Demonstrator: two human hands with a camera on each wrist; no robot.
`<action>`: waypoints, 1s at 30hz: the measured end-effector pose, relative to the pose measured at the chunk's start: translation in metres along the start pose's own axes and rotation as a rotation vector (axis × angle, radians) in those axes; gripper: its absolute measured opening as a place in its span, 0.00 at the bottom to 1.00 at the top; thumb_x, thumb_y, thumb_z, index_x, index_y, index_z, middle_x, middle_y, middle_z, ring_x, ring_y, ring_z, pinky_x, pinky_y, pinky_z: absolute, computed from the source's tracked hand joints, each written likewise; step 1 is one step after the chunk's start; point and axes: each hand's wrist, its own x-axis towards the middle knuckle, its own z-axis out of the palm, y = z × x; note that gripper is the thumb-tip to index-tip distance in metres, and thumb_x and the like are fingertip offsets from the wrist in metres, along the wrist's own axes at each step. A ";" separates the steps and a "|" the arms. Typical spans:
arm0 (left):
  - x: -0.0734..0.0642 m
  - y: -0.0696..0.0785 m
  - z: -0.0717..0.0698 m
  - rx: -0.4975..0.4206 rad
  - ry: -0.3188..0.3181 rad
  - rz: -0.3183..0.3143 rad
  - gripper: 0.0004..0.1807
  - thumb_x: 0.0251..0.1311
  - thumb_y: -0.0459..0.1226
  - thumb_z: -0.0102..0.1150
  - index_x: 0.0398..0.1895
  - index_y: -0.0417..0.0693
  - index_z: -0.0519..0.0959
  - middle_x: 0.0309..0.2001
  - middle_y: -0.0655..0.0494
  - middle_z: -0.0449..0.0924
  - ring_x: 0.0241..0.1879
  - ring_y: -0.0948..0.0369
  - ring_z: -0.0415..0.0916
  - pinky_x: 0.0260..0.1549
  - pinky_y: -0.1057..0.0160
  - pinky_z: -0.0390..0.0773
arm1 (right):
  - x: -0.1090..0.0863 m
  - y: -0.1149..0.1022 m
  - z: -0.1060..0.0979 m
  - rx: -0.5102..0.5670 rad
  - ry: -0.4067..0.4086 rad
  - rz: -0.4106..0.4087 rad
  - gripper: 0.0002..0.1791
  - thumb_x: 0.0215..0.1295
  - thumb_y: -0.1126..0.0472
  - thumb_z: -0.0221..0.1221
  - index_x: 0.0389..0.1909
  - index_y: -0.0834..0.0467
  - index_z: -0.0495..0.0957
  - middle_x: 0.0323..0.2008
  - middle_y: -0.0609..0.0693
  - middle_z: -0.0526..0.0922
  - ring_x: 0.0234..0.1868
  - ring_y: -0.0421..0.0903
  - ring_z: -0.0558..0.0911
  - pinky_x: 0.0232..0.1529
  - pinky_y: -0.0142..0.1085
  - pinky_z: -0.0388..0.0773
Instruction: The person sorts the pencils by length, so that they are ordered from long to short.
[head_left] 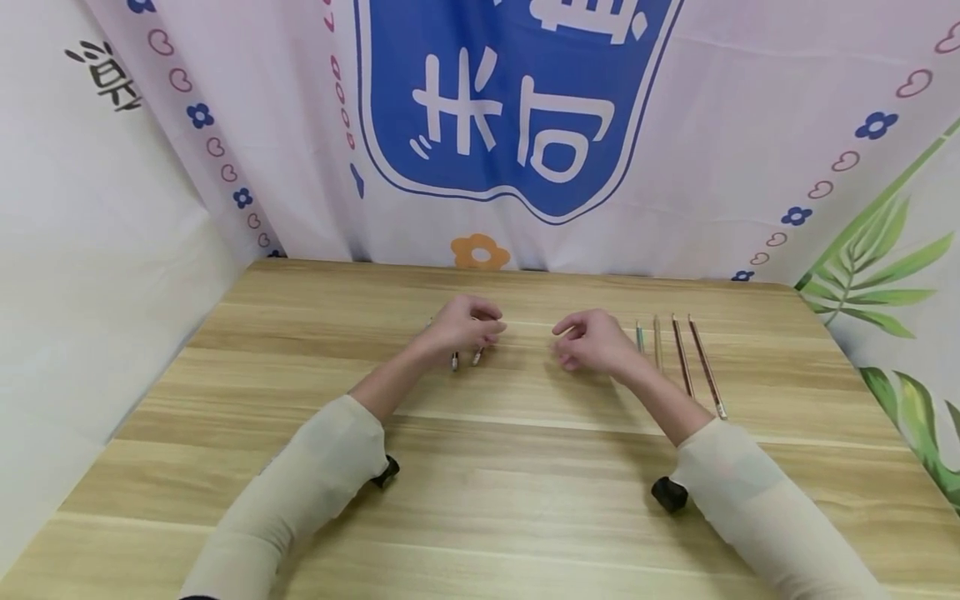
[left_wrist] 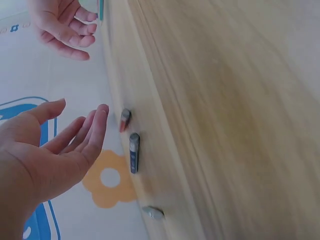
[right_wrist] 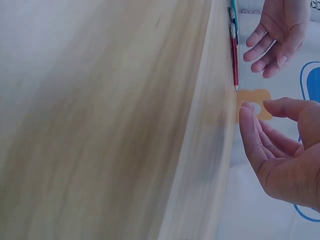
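Sleeves in pale cream cover both forearms, the left (head_left: 322,458) and the right (head_left: 765,483), at the near side of the wood-grained tabletop (head_left: 495,508); beside each cuff sits a small black object, one at the left (head_left: 386,472) and one at the right (head_left: 670,494). Farther in, the right hand (head_left: 596,343) hangs above the surface with fingers gently bent and spread from the thumb, holding nothing. Just to its right, four pencils lie side by side, running roughly front to back: an outermost dark red pencil (head_left: 707,367), reaching nearest with its pale end, a second dark red pencil (head_left: 683,358), a golden pencil (head_left: 657,343) and a teal pencil (head_left: 640,337), the last two partly hidden by the forearm. Opposite, the left hand (head_left: 467,325) faces the right across a gap, its fingers likewise loosely curved and gripping nothing. Beneath and beside it lie more pencils, mostly hidden from the head camera; the left wrist view shows three ends, a reddish one (left_wrist: 124,120), a dark blue one (left_wrist: 134,152) and a silvery one (left_wrist: 155,212). Beyond the far edge hangs a pale cloth (head_left: 720,167) bearing a blue emblem (head_left: 487,175) and an orange flower (head_left: 461,252).
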 end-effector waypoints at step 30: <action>-0.015 -0.020 -0.042 -0.107 0.075 -0.031 0.23 0.73 0.30 0.57 0.65 0.23 0.71 0.59 0.27 0.77 0.54 0.38 0.81 0.59 0.49 0.84 | 0.045 -0.027 0.065 -0.004 0.024 -0.011 0.14 0.66 0.70 0.66 0.49 0.72 0.78 0.33 0.65 0.87 0.25 0.47 0.86 0.31 0.38 0.91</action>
